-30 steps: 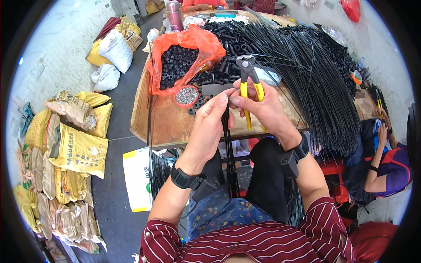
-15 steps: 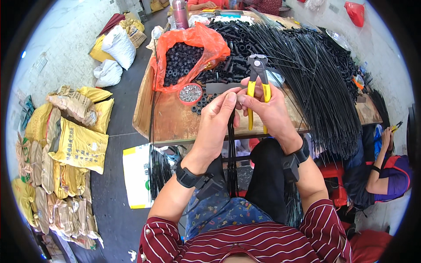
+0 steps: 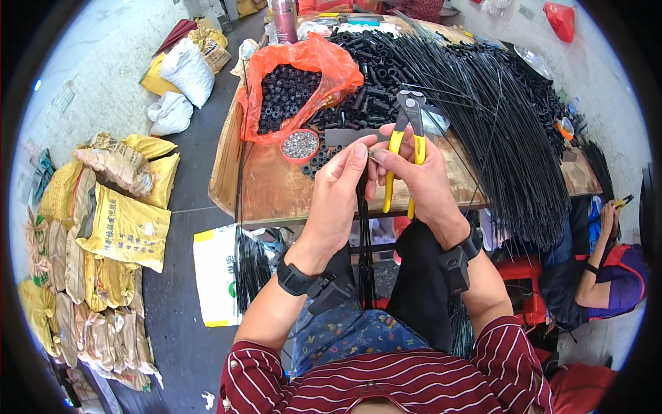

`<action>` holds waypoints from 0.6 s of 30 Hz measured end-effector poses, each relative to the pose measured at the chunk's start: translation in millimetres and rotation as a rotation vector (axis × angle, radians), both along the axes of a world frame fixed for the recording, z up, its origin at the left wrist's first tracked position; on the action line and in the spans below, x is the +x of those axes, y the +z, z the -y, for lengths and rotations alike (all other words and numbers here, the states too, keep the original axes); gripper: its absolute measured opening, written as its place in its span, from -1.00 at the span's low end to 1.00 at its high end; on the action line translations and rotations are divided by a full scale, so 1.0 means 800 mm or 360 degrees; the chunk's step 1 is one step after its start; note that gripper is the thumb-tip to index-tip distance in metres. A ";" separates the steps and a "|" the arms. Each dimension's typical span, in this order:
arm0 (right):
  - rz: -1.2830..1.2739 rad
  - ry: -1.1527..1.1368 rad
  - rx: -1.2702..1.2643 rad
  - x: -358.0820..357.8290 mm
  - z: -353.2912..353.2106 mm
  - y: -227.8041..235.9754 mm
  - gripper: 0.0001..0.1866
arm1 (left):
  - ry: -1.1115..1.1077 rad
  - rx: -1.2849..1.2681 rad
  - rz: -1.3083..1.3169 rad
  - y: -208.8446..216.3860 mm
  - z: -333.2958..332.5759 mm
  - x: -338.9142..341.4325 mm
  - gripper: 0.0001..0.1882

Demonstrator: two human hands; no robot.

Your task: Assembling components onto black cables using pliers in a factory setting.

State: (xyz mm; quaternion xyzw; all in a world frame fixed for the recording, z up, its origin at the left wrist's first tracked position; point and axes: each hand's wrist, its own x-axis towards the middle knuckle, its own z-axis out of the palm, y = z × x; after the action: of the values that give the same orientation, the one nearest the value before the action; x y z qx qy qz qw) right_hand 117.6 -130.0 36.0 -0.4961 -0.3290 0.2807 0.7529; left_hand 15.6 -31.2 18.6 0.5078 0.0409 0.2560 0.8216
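- From the head view, my left hand is closed, thumb and forefinger pinched around the upper ends of a bundle of black strands; the bundle drops from my fingers past the table edge and hangs between my knees.
- My right hand is closed around the pliers, their head pointing up and away from me, the yellow handles spread apart.
- My right thumb and fingertips also meet the tips of my left at the top of the bundle; whatever small piece sits there is too tiny for me to make out.
- Both hands are above the near edge of the wooden table.
- Just beyond my left hand stands a red bowl of silver bits, with black rings loose beside it.
- Behind the bowl, an open red plastic bag holds small black parts.
- Black tubes are heaped to the right of the bag, and a great sheaf of long black rods spreads over the table on my right.
- Farther right, a co-worker's hand holds a yellow-handled tool.
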 end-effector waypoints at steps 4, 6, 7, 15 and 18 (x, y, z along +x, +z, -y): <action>0.0019 -0.0024 0.0007 0.000 -0.001 -0.002 -0.65 | 0.0009 0.0003 -0.0001 0.000 0.000 -0.001 -0.56; -0.0001 -0.0012 0.0001 -0.001 0.000 -0.001 -0.65 | 0.0018 0.0022 -0.0001 0.000 0.001 -0.001 -0.56; -0.0002 -0.0012 0.0001 -0.001 0.000 -0.001 -0.65 | 0.0029 0.0041 -0.0002 0.001 0.001 -0.001 -0.56; 0.0440 -0.0278 0.0048 -0.011 -0.004 -0.010 -0.66 | -0.0054 0.0052 -0.0051 0.007 -0.003 -0.003 -0.55; 0.0692 -0.0311 0.0076 -0.014 -0.001 -0.006 -0.71 | -0.0266 -0.0028 -0.0026 0.008 -0.013 -0.008 -0.51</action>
State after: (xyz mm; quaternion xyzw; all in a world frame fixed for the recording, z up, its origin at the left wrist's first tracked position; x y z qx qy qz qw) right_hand 106.5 -128.8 31.3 -0.5563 -0.4403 0.0853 0.6995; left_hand 8.9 -21.0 25.3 0.5041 0.0073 0.1820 0.8442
